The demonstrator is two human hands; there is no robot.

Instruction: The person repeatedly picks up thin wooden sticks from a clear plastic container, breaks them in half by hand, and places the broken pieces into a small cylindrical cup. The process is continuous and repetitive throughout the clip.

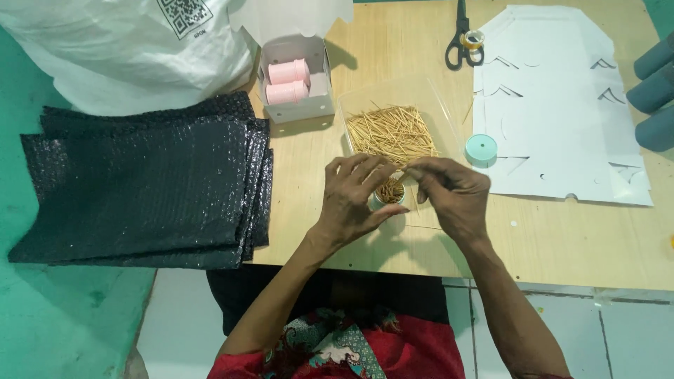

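Observation:
My left hand [354,193] curls around a small round container [390,193] packed with upright toothpicks, holding it on the wooden table [562,238]. My right hand [449,191] pinches a few toothpicks at the container's mouth, fingertips meeting the left hand's. Just beyond both hands lies a clear plastic tray [428,95] with a loose pile of toothpicks [390,133].
A teal round lid [481,148] lies right of the tray. An open white box with two pink spools [289,82] stands behind. Black bubble-wrap sheets [147,182] are stacked at left, white cut paper sheets [562,105] at right, scissors [460,35] at the back, a white sack [126,49] far left.

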